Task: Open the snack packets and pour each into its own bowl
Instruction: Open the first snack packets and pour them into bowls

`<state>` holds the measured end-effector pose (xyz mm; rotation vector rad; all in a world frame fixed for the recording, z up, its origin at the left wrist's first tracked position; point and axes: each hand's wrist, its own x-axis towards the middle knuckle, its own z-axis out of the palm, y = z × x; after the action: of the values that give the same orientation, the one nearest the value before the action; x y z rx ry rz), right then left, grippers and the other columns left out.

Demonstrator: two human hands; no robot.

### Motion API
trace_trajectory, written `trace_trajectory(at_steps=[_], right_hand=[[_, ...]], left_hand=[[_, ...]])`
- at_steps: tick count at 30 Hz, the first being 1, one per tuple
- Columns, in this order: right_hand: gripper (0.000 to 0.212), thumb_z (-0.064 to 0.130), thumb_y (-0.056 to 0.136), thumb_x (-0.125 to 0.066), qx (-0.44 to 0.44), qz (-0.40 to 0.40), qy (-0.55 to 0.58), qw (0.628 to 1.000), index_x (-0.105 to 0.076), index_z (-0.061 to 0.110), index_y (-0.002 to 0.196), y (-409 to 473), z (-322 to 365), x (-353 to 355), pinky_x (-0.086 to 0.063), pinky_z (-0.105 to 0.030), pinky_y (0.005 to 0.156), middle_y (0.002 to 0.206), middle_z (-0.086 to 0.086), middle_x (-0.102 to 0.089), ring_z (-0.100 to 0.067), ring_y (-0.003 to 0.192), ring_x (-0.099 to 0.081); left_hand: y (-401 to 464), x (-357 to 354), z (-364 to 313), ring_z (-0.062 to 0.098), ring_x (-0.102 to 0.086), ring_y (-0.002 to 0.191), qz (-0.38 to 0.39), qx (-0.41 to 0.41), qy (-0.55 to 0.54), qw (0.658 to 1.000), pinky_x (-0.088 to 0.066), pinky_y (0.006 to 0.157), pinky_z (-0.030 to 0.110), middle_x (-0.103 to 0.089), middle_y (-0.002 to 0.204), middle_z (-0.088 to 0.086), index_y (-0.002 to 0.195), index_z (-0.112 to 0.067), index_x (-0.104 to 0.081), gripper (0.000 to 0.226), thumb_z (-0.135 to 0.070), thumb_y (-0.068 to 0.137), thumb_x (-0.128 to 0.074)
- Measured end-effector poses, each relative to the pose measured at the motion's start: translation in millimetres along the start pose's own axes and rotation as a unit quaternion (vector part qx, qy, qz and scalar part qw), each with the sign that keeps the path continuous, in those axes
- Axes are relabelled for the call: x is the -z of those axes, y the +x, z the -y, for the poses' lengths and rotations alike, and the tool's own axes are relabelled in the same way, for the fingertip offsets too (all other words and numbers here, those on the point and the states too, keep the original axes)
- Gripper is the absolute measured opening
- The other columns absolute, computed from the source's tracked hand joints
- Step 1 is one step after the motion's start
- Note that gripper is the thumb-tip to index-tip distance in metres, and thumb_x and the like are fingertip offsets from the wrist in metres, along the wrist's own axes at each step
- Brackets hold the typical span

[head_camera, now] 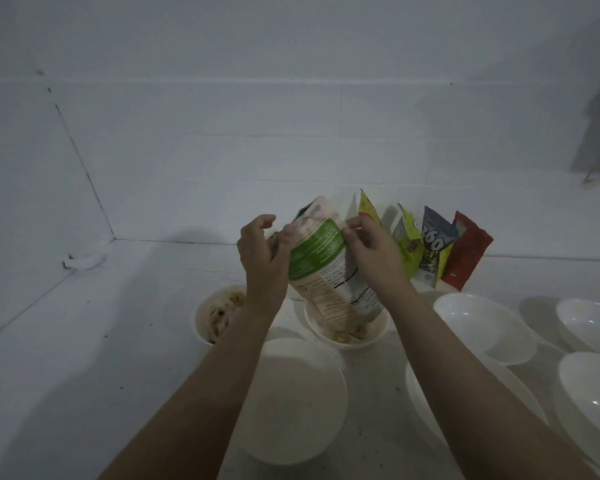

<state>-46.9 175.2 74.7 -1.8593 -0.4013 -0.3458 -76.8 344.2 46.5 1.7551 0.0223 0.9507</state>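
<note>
Head view shows both hands gripping an upended white-and-green snack packet over a small white bowl on the white counter; the left hand clasps its left edge, the right hand pinches the upper right edge. Yellowish snack pieces already lie in that bowl, so this pour looks well under way. Another small white bowl to the left already holds snacks. Four more packets lean against the wall: yellow, lime-green, grey and red; whether they are opened I cannot tell. Five empty white bowls, including the large nearest one, await filling, so most of the task remains.
</note>
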Motion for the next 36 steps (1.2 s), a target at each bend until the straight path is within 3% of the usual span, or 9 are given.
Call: trace_trajectory(at_steps=[4, 6, 9, 12, 17, 23, 29, 33, 36], right_hand=[[0.018, 0.028, 0.101, -0.054, -0.025, -0.028, 0.094, 0.995, -0.064, 0.013, 0.101, -5.8, -9.4, 11.9, -0.052, -0.053, 0.093, 0.104, -0.012, -0.071, -0.028, 0.099, -0.067], [0.018, 0.021, 0.103, -0.052, -0.041, -0.031, 0.145, 0.988, -0.062, 0.007, 0.105, -11.8, -10.7, 15.0, -0.052, -0.050, 0.097, 0.106, -0.007, -0.071, -0.021, 0.100, -0.067], [0.020, 0.020, 0.104, -0.049, -0.053, -0.014, 0.183, 0.982, -0.059, 0.006, 0.114, -19.3, -12.8, 19.7, -0.057, -0.029, 0.077, 0.094, 0.006, -0.072, -0.007, 0.086, -0.068], [0.017, 0.025, 0.104, -0.048, -0.044, -0.037, 0.193, 0.980, -0.059, 0.023, 0.117, -19.9, -13.1, 30.1, -0.053, -0.014, 0.071, 0.093, 0.018, -0.073, 0.004, 0.087, -0.068], [0.022, 0.018, 0.101, -0.054, -0.023, -0.053, 0.210, 0.976, -0.058, 0.007, 0.120, -18.3, -11.0, 38.1, -0.055, -0.023, 0.083, 0.109, -0.002, -0.072, -0.014, 0.103, -0.069], [0.023, 0.012, 0.099, -0.058, -0.015, -0.041, 0.227, 0.973, -0.064, 0.000, 0.117, -17.5, -7.6, 46.5, -0.054, -0.022, 0.079, 0.101, 0.001, -0.074, -0.008, 0.094, -0.070], [0.015, 0.009, 0.096, -0.061, 0.001, -0.110, 0.223, 0.969, -0.073, 0.001, 0.101, -14.7, -6.4, 44.0, -0.053, -0.017, 0.070, 0.080, 0.007, -0.076, -0.004, 0.080, -0.070], [0.023, 0.014, 0.094, -0.064, -0.022, -0.022, 0.220, 0.975, -0.070, 0.001, 0.112, -15.9, -7.9, 46.9, -0.055, -0.021, 0.076, 0.099, -0.004, -0.076, -0.012, 0.091, -0.071], [0.021, 0.011, 0.088, -0.071, -0.051, -0.004, 0.232, 0.971, -0.073, -0.001, 0.104, -11.4, -5.3, 46.5, -0.057, -0.030, 0.078, 0.097, -0.009, -0.077, -0.020, 0.091, -0.073]], left_hand=[[-11.4, -5.1, 2.7, 0.006, -0.052, 0.117, 0.094, 0.191, -0.159, 0.964, -0.047, 0.079, 0.010, -0.048, 0.131, -0.004, 0.137, -0.027, -0.031, 0.053, -0.050, 0.094, -0.052], [-12.1, -9.8, 5.0, 0.010, -0.055, 0.120, 0.162, 0.229, -0.203, 0.938, -0.049, 0.089, 0.020, -0.056, 0.132, -0.004, 0.140, -0.025, -0.035, 0.062, -0.058, 0.089, -0.050], [-8.2, -16.2, -2.7, 0.018, -0.061, 0.119, 0.204, 0.225, -0.226, 0.925, -0.049, 0.101, 0.044, -0.065, 0.127, 0.001, 0.136, -0.020, -0.049, 0.070, -0.066, 0.084, -0.046], [3.1, -23.9, -19.5, 0.017, -0.065, 0.112, 0.202, 0.187, -0.220, 0.936, -0.052, 0.098, 0.044, -0.069, 0.121, 0.003, 0.130, -0.016, -0.056, 0.061, -0.058, 0.087, -0.044], [13.8, -31.1, -24.5, 0.018, -0.061, 0.119, 0.246, 0.134, -0.221, 0.934, -0.052, 0.097, 0.040, -0.064, 0.128, 0.005, 0.134, -0.017, -0.051, 0.055, -0.052, 0.091, -0.046], [19.5, -26.5, -18.7, 0.023, -0.067, 0.107, 0.218, 0.153, -0.218, 0.939, -0.056, 0.090, 0.041, -0.071, 0.114, 0.009, 0.121, -0.009, -0.062, 0.044, -0.034, 0.085, -0.065], [28.0, -16.4, -15.3, 0.026, -0.071, 0.089, 0.223, 0.180, -0.223, 0.932, -0.057, 0.078, 0.037, -0.073, 0.101, 0.015, 0.105, -0.004, -0.069, 0.031, -0.026, 0.084, -0.067], [31.1, -11.3, -16.3, 0.025, -0.070, 0.089, 0.238, 0.163, -0.214, 0.933, -0.057, 0.080, 0.039, -0.074, 0.099, 0.013, 0.102, -0.008, -0.070, 0.033, -0.032, 0.080, -0.068], [34.2, -9.4, -22.5, 0.022, -0.070, 0.088, 0.256, 0.157, -0.213, 0.930, -0.056, 0.077, 0.037, -0.075, 0.095, 0.009, 0.099, -0.011, -0.071, 0.028, -0.032, 0.082, -0.068]])
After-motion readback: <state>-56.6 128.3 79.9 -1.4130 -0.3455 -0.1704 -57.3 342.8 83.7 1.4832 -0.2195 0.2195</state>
